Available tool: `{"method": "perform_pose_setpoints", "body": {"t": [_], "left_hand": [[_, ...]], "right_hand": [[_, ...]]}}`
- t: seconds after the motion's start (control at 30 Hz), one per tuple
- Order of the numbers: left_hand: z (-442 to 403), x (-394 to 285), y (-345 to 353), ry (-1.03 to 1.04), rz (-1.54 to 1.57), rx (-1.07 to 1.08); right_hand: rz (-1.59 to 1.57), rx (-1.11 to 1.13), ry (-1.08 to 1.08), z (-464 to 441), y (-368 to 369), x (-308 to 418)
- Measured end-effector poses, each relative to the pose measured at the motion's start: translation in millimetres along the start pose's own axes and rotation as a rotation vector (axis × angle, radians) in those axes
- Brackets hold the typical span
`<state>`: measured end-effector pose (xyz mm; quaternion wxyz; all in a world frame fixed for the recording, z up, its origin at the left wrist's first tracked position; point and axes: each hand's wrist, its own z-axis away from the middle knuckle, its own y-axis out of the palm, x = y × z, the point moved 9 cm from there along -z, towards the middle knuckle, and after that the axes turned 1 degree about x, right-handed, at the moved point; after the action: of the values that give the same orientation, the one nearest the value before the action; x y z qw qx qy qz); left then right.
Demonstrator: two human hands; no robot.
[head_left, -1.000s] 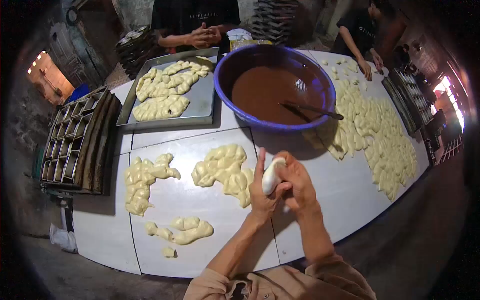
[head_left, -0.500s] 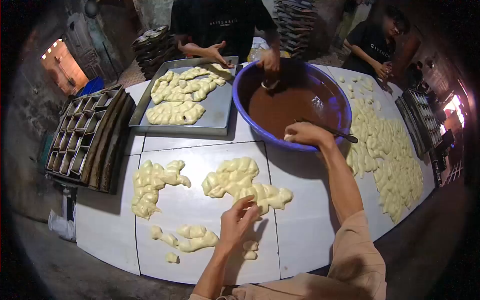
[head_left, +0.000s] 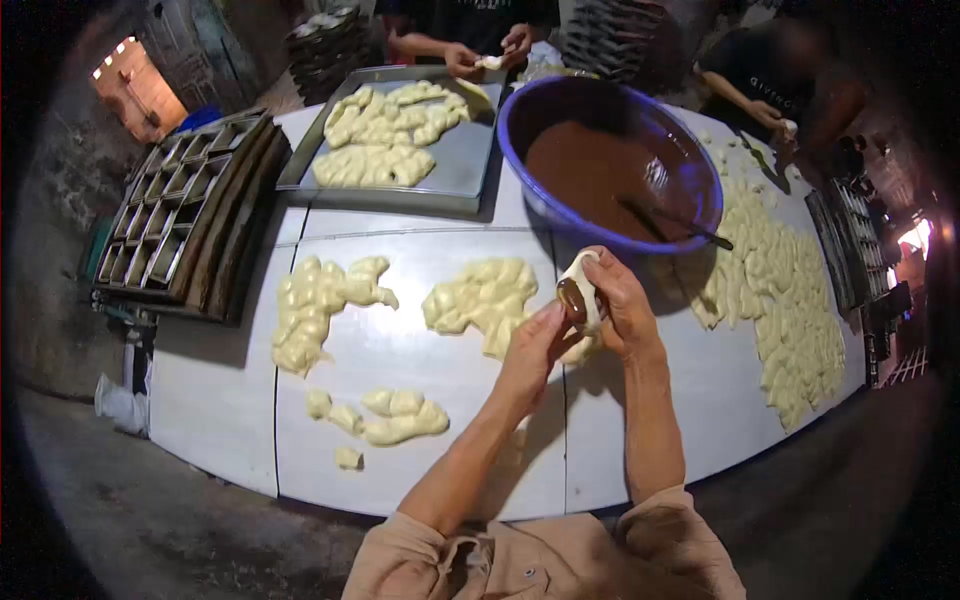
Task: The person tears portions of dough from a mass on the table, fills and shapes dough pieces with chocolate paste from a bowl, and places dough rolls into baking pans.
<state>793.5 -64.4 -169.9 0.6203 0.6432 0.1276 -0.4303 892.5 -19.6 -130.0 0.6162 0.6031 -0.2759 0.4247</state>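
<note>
Between my two hands is a flattened piece of pale dough (head_left: 577,268) with a dollop of brown filling (head_left: 572,299) on it. My right hand (head_left: 622,305) grips the dough's right side, while the fingers of my left hand (head_left: 540,345) pinch its lower left edge. Beneath and left of them, a cluster of dough pieces (head_left: 482,298) lies on the white tabletop (head_left: 400,265). Just beyond my hands stands a blue basin (head_left: 508,135) of brown filling, with a dark-handled utensil (head_left: 690,225) resting in it.
Left of centre are more dough pieces (head_left: 318,305). A metal tray (head_left: 460,190) holds dough at the back, near a co-worker's hands (head_left: 490,55). Stacked baking moulds (head_left: 180,215) stand at the left edge. Many dough pieces (head_left: 775,290) cover the right side, where another person works.
My right hand has come from the basin's rim to meet my left, and both now hold filled dough. The co-worker's hand has left the basin. The view has shifted.
</note>
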Motion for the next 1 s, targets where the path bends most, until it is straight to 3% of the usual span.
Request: {"method": "perform_pose_setpoints", "body": {"t": [0.07,0.17,0.2,0.33,0.47,0.5,0.6,0.73,0.87,1.0], "left_hand": [[18,6,-29,-0.127,-0.066,-0.108],[43,-13,-68,-0.011,-0.097,-0.262],[51,-18,-79,0.002,-0.154,-0.312],[70,-32,-83,0.059,-0.225,-0.326],[82,-48,-95,0.177,-0.435,-0.404],[84,-49,-95,0.103,-0.377,-0.398],[81,-56,-87,0.007,-0.28,-0.287],[75,-60,-98,-0.159,-0.35,-0.162],[81,-48,-84,-0.133,-0.407,-0.108],[79,-45,-96,-0.192,-0.412,-0.12]], "right_hand": [[-0.059,-0.071,-0.033,18,-1,-21],[0.025,-0.046,-0.042,47,12,-42],[0.346,0.0,-0.143,51,16,-51],[0.925,-0.124,-0.457,80,72,-56],[0.951,-0.302,-0.495,80,68,-78],[0.904,-0.3,-0.473,77,73,-76],[0.627,-0.225,-0.169,70,64,-98],[0.472,-0.122,-0.086,80,75,-95],[0.446,-0.125,0.053,84,57,-109],[0.616,-0.048,-0.143,98,74,-88]]}}
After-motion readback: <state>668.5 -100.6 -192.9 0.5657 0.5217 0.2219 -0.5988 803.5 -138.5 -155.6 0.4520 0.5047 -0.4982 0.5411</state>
